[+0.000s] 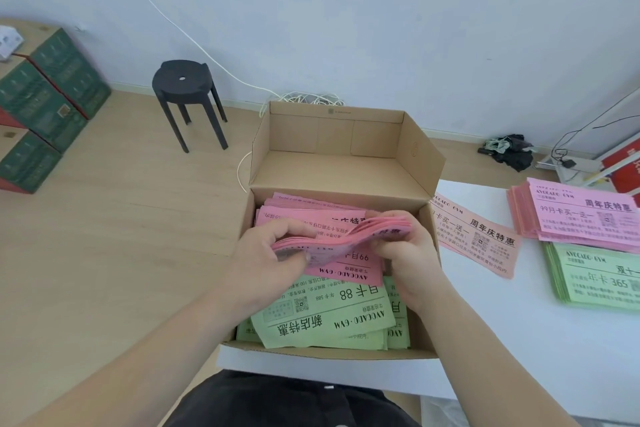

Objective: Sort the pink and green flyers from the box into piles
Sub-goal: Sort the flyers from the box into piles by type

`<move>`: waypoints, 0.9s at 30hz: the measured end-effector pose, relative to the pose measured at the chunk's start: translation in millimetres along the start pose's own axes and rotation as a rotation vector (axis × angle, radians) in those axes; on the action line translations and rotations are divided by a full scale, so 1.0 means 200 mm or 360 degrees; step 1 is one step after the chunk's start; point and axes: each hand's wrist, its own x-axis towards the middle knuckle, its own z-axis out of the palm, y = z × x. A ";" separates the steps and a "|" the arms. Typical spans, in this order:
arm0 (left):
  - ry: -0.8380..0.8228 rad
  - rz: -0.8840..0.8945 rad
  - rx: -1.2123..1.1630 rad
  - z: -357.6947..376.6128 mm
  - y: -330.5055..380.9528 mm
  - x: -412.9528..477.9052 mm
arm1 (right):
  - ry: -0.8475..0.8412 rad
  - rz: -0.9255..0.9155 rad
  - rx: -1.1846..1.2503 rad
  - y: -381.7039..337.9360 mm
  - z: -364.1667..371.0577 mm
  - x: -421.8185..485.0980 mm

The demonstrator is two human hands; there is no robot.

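An open cardboard box stands on the white table's left end. Inside lie loose pink flyers at the back and green flyers at the front. Above them a bent stack of pink flyers is held at both ends: my left hand grips its left end, my right hand pinches its right end. On the table to the right lie a single pink flyer, a pink pile and a green pile in front of it.
The white table reaches from the box to the right edge. A black stool stands on the wooden floor behind left. Green cartons are stacked at far left. White cable and dark clutter lie by the wall.
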 end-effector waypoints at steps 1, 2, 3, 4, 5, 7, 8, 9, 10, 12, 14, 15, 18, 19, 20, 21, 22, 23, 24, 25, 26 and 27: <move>-0.0007 -0.0017 0.0014 0.00 0.00 0.00 | 0.0004 0.0010 -0.0046 0.00 0.00 0.01; -0.0032 -0.0020 0.0058 0.00 0.01 -0.01 | -0.0002 0.0009 -0.0110 -0.01 0.01 0.01; -0.0045 0.0006 0.0116 -0.01 0.01 -0.02 | -0.0013 -0.0007 -0.0188 -0.02 0.01 0.00; -0.0027 0.0060 0.0170 -0.02 0.03 -0.03 | -0.0017 -0.0040 -0.0265 -0.04 0.01 0.00; 0.0022 0.0117 0.0212 -0.03 0.06 -0.03 | -0.0013 -0.0087 -0.0320 -0.06 0.01 -0.02; 0.0103 0.0199 0.0246 -0.05 0.17 -0.05 | 0.0029 -0.0214 -0.0321 -0.14 -0.02 -0.07; 0.0114 0.0241 0.0244 -0.04 0.23 -0.05 | 0.0076 -0.0281 -0.0291 -0.18 -0.06 -0.10; 0.0119 0.0260 0.0251 -0.03 0.29 -0.07 | 0.0117 -0.0334 -0.0258 -0.21 -0.09 -0.13; 0.0083 0.0273 0.0262 0.00 0.36 -0.08 | 0.0172 -0.0366 -0.0224 -0.23 -0.16 -0.16; -0.0042 0.0281 0.0241 0.14 0.48 -0.10 | 0.0287 -0.0384 -0.0171 -0.25 -0.35 -0.24; -0.0199 0.0277 0.0218 0.34 0.59 -0.11 | 0.0388 -0.0352 -0.0251 -0.24 -0.57 -0.30; -0.0249 0.0272 0.0212 0.45 0.62 -0.11 | 0.0422 -0.0306 -0.0297 -0.23 -0.68 -0.33; -0.0386 0.0122 0.0088 0.83 0.63 -0.06 | 0.0501 -0.0030 -0.0415 -0.18 -1.03 -0.42; -0.0448 0.0017 0.0050 0.96 0.61 -0.04 | 0.0522 0.0087 -0.0443 -0.16 -1.14 -0.45; -0.0516 -0.0074 0.0040 1.10 0.58 -0.02 | 0.0529 0.0205 -0.0477 -0.12 -1.25 -0.47; -0.0580 -0.0157 0.0075 1.23 0.54 0.00 | 0.0529 0.0318 -0.0516 -0.08 -1.34 -0.48; -0.0634 -0.0237 0.0118 1.35 0.50 0.01 | 0.0530 0.0421 -0.0568 -0.03 -1.43 -0.49; -0.0673 -0.0322 0.0134 1.46 0.46 0.02 | 0.0534 0.0504 -0.0624 0.02 -1.50 -0.49; -0.0699 -0.0396 0.0123 1.56 0.43 0.03 | 0.0535 0.0556 -0.0681 0.06 -1.58 -0.48; -0.0714 -0.0451 0.0107 1.65 0.41 0.04 | 0.0550 0.0577 -0.0722 0.11 -1.64 -0.48; -0.0726 -0.0488 0.0101 1.72 0.41 0.04 | 0.0584 0.0579 -0.0753 0.14 -1.70 -0.48; -0.0735 -0.0511 0.0096 1.79 0.40 0.04 | 0.0640 0.0564 -0.0784 0.16 -1.75 -0.47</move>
